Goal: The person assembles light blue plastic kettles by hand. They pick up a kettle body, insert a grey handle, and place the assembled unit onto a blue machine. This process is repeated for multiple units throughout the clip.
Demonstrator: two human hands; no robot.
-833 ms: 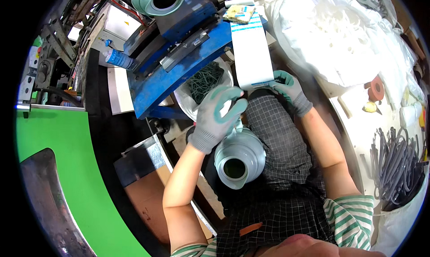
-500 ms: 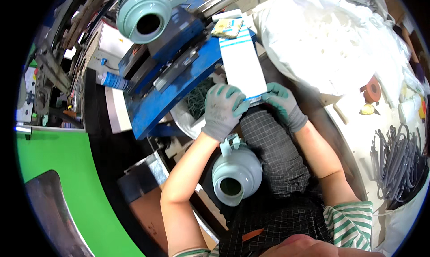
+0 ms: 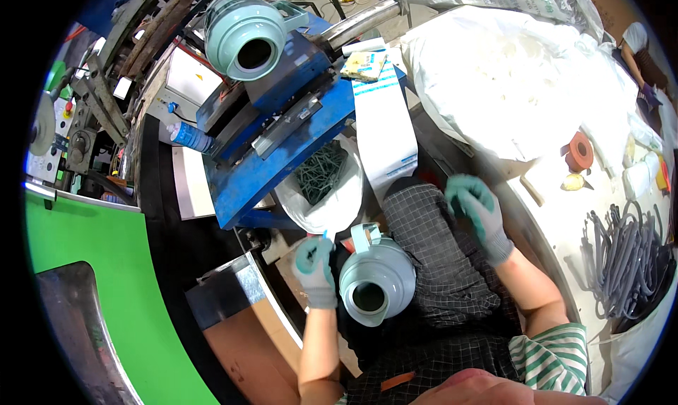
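My left hand (image 3: 314, 267), in a grey and green glove, is closed beside the pale blue-green jug (image 3: 395, 267) on my lap. A small white and blue bit shows at its fingertips, too small to name. The jug's round mouth faces me, and its handle (image 3: 362, 237) points away. Over my right thigh hovers my right hand (image 3: 480, 211), gloved alike, its fingers curled and smeared by motion. A white strip with blue bands (image 3: 386, 126) hangs from the blue bench toward my knee, touched by neither hand.
Another such jug (image 3: 247, 41) sits on the blue machine (image 3: 286, 62). Below the bench, a white bag (image 3: 352, 193) holds green pieces. To the right are a large white bag (image 3: 438, 66), a brown tape roll (image 3: 579, 153) and grey handle-like loops (image 3: 625, 260). A green surface (image 3: 92, 235) lies left.
Both hands have left the strip's lower end. My left hand has come down to the jug's left side; my right has moved right and toward me.
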